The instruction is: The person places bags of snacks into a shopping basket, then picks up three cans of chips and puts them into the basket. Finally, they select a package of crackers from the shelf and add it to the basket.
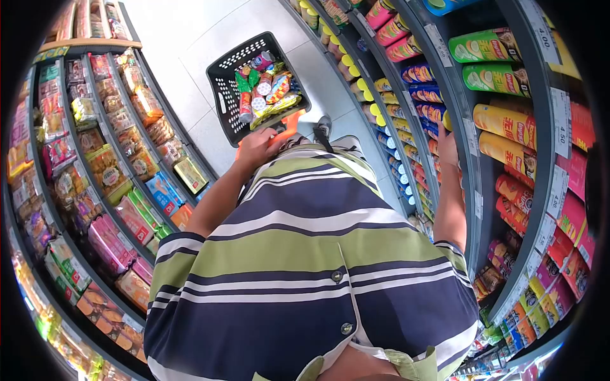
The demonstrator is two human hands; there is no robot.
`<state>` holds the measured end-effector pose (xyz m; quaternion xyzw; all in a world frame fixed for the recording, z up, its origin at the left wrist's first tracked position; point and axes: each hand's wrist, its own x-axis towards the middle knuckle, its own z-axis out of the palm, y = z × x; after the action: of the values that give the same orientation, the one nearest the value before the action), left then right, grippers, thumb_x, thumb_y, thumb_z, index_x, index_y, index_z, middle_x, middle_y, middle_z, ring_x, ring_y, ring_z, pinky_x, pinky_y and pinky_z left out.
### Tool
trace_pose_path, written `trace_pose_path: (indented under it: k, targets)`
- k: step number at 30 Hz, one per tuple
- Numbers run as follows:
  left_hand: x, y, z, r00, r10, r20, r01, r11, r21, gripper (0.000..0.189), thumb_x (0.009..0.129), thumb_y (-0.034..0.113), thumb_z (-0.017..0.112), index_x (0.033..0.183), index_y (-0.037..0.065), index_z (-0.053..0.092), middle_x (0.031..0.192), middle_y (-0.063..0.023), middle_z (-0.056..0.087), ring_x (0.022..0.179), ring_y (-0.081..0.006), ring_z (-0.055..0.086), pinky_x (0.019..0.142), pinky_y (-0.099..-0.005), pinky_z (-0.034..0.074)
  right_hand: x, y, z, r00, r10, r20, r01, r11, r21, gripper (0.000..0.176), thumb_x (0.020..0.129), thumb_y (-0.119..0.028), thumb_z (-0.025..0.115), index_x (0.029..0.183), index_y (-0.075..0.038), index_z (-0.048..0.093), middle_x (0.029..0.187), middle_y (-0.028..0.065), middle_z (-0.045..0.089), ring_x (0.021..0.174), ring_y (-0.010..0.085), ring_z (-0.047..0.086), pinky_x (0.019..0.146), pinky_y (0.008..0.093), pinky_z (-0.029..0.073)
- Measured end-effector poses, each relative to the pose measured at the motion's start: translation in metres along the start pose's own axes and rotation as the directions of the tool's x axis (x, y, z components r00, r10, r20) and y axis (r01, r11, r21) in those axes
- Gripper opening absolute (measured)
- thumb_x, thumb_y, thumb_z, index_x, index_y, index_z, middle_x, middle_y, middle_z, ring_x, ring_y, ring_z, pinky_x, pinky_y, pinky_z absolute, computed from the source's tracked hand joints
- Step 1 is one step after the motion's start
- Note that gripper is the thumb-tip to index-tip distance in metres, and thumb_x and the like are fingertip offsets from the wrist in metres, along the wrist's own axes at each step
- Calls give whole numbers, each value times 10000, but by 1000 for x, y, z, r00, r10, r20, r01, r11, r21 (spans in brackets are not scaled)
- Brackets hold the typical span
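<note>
My left hand (257, 147) is closed on the orange handle (290, 126) of a black shopping basket (219, 79). Snack packets and cans lie inside the basket, among them a red can (245, 106), green packaging (248, 80) and a yellow packet (279, 108). At the shelf on the right, my right hand (448, 147) is raised to a dark blue chip can (432, 113) with a yellow lid (447, 120). A finger shows against the can's lid end. The other fingers are mostly hidden, so whether they wrap round the can cannot be told.
Shelves of chip cans, including green cans (495, 78) and yellow cans (505, 124), curve along my right, with price tags (560, 120) on their edges. Packaged snacks (108, 171) fill the left shelves. A pale tiled floor (184, 38) and a shoe (323, 125) show ahead.
</note>
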<state>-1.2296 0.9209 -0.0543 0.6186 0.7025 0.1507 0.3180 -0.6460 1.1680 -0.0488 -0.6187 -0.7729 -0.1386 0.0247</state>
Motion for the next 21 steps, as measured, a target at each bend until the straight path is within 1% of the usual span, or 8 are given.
trace_pose_path:
  k: [4, 7, 9, 10, 12, 16, 19, 21]
  targets:
    - [22, 32, -10, 992, -33, -126, 25, 998, -64, 403, 922, 426, 781, 1094, 65, 730, 1017, -148, 705, 966, -359, 687, 829, -464, 551, -8, -2, -10, 971, -235, -43, 221, 952, -213, 654, 970, -556, 716, 1311, 1, 674, 1154, 234, 722, 1031, 409, 719, 916, 467, 575]
    - [67, 72, 9, 961, 85, -263, -119, 986, -117, 365, 937, 366, 785, 1062, 26, 733, 1010, -141, 718, 939, -330, 695, 814, -441, 551, -15, -8, 1, 999, -5, -38, 0, 993, -116, 595, 956, -611, 699, 1262, -101, 718, 966, 166, 739, 826, 358, 733, 747, 473, 588]
    - [107, 113, 30, 987, -15, -163, -44, 936, -350, 343, 975, 358, 756, 1069, 29, 738, 990, -134, 727, 886, -288, 697, 804, -409, 548, -2, -26, -41, 977, -59, -203, 44, 996, -80, 604, 942, -628, 708, 1284, -129, 714, 959, 156, 752, 812, 357, 744, 744, 470, 603]
    - [127, 146, 33, 994, -106, -22, 82, 870, -487, 357, 1015, 378, 714, 1059, 25, 742, 963, -123, 730, 829, -240, 688, 794, -382, 541, -3, -34, -53, 999, 37, -27, -34, 995, 93, 713, 911, -620, 746, 1400, -110, 655, 1174, 234, 730, 1007, 414, 740, 896, 499, 594]
    - [168, 193, 54, 910, -207, 360, 402, 655, -640, 568, 1004, 538, 686, 1227, 16, 685, 1085, -97, 707, 993, -214, 656, 861, -386, 539, -5, -33, -49, 987, -26, -158, 49, 989, 143, 672, 905, -578, 770, 1425, -170, 652, 1008, 178, 752, 796, 351, 753, 705, 457, 616]
    - [221, 300, 110, 628, -152, 763, 767, 288, -574, 888, 969, 665, 646, 1556, 37, 422, 1322, -197, 588, 1267, -357, 571, 1101, -513, 495, -16, -23, -43, 994, -103, -30, 105, 990, 91, 656, 904, -465, 796, 1451, -146, 624, 1163, 207, 723, 1000, 417, 726, 892, 523, 584]
    - [244, 348, 145, 497, -233, 836, 864, 225, -451, 754, 965, 684, 607, 1489, 144, 553, 1371, -163, 616, 1152, -312, 675, 977, -487, 588, -5, -23, -53, 969, -223, -106, 240, 952, 190, 623, 865, -345, 818, 1432, -162, 634, 1216, 226, 681, 1069, 439, 686, 926, 543, 564]
    - [252, 359, 162, 537, 110, 836, 827, 126, -547, 669, 1027, 647, 529, 1465, 141, 539, 1348, -117, 655, 1173, -280, 691, 941, -479, 615, -5, -23, -59, 957, -280, -81, 291, 936, 199, 616, 848, -292, 821, 1425, -178, 638, 1244, 235, 661, 1108, 455, 663, 947, 561, 550]
